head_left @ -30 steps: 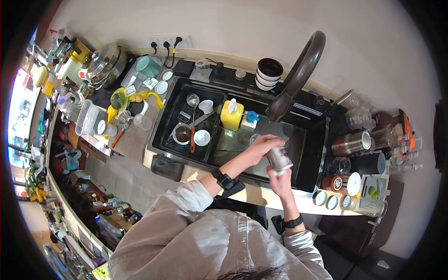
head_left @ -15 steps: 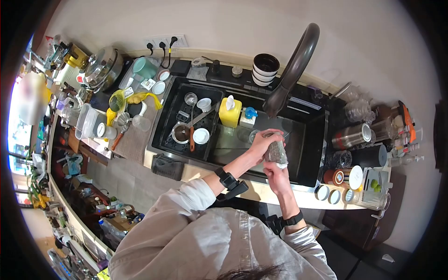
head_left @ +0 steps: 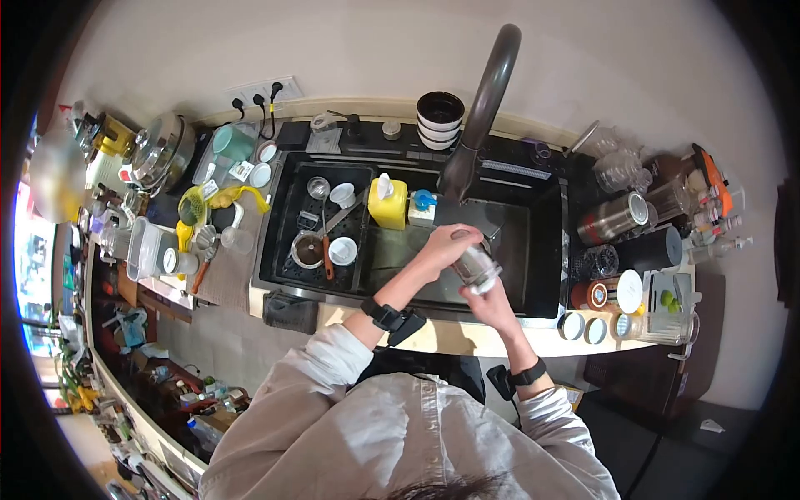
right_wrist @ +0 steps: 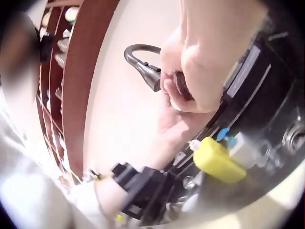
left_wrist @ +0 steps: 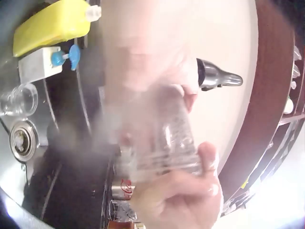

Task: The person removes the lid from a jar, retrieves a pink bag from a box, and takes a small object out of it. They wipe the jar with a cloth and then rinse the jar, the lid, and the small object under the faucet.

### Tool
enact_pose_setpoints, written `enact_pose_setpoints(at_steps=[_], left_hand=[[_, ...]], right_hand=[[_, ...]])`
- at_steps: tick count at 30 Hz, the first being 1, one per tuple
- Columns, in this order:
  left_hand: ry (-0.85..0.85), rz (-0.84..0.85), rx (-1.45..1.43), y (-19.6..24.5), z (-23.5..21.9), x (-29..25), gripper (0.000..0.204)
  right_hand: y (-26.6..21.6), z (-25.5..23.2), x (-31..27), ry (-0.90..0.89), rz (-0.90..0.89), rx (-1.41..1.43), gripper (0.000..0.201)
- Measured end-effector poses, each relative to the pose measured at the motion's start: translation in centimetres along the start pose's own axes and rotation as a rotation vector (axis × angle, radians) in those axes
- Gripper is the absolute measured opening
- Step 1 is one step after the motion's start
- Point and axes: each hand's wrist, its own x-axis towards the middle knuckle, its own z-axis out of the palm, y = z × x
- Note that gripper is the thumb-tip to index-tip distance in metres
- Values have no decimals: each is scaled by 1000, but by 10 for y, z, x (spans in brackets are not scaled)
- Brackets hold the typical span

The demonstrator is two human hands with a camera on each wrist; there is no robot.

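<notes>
- Glass jar [head_left: 477,271]: held over the front half of the sink [head_left: 547,262], near its front edge; tilted rather than upright; placed there, presumably, so drips land in the basin and not on the counter.
- Left hand [head_left: 451,248]: fingers curled over the far end of the glass jar; a firm grip from above, judged to steady it; detail blurred in the left wrist view.
- Right hand [head_left: 493,308]: fingers bent round the near end, from below; likely bears the weight, since wet glass would slip in a one-handed grip; whether any fingertip sits inside the glass, cannot tell.
- Faucet [head_left: 479,108]: rises at the sink's back edge, spout hanging over the basin beyond the hands; close enough, probably, for rinsing with little reach.
- Yellow bottle [head_left: 388,207] and white dispenser [head_left: 422,211] with blue pump: side by side in the sink, left of the hands; presumably soap within easy reach.
- Clear glass [left_wrist: 25,99]: in the basin, beside the drain [left_wrist: 23,140], as the left wrist view shows.
- Strainer [head_left: 307,250] and white cup [head_left: 342,251]: in the black tray [head_left: 287,204] at the sink's left end; its perforated floor would let water run off.
- Stacked bowls [head_left: 440,121]: on the ledge along the sink's back edge; nested, likely to save room.
- Round lids [head_left: 572,326]: at the counter's front edge, just right of the sink; apart from the wet work.
</notes>
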Motion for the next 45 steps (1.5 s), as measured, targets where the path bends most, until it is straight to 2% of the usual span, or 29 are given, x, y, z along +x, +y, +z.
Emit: enact_pose_setpoints(at_steps=[2,3,6,7,10,13,14,15,16,18,19,22,23,24,26,27,30,31,34,35,38,39,42,43,45], left_hand=[[159,37,30,-21,3,19,34],[220,57,1,-22,6,21,28],[347,20,-110,-30,9,19,34],[378,56,-86,-36,5,24,33],[434,200,-41,-37,2,26,31],[492,248,-62,-31,5,20,29],[544,310,-43,-33,6,21,27],[596,372,-24,-38,10,23,26],[645,432,-5,-40,15,21,24],[686,574,23,-41,33,7,18],[675,588,15,-35,41,-4,15],[672,844,214,-39,38,-13,20],[634,1040,353,-40,34,-17,23],[535,1154,450,-37,29,-20,24],[320,1371,639,-33,20,-26,26],[288,1299,630,-32,16,-26,28],[268,920,475,-28,17,-27,34],[268,756,494,-29,15,-26,37],[-423,-150,27,-16,-22,-8,35],[-505,-208,-72,-14,-27,-9,37],[-513,-238,175,-6,-22,-6,44],[-333,-167,447,-16,-15,2,52],[232,311,1182,-22,27,-27,57],[306,351,1210,-30,33,-25,57],[313,359,1168,-32,32,-22,59]], right_hand=[[6,1,9,42,-378,-352,36],[3,1,10,66,-399,-353,36],[-10,-3,-2,-13,-16,102,30],[-18,-14,-7,-74,266,202,28],[-14,-15,-17,46,225,718,29],[-19,-15,-17,68,268,1003,44],[-20,-15,-17,76,279,1099,51],[12,-12,-11,31,158,971,57],[-3,10,-8,334,260,838,60],[12,28,-4,505,87,305,53],[17,35,8,641,-219,199,45],[16,28,19,630,-56,372,40],[13,21,25,612,181,575,38],[-7,7,26,502,439,598,35],[10,-11,47,302,544,680,36],[0,-9,46,354,512,683,35],[-1,-13,43,430,327,416,35],[3,-10,43,500,195,244,38],[-6,-10,28,390,-82,110,38],[-7,-6,26,377,-134,111,36],[-3,-3,31,284,-203,-4,35],[-1,-3,35,274,-165,-30,37],[4,-7,48,247,-44,-109,43],[-2,-8,51,241,-31,-149,46],[-4,-12,55,211,-23,-199,44]])
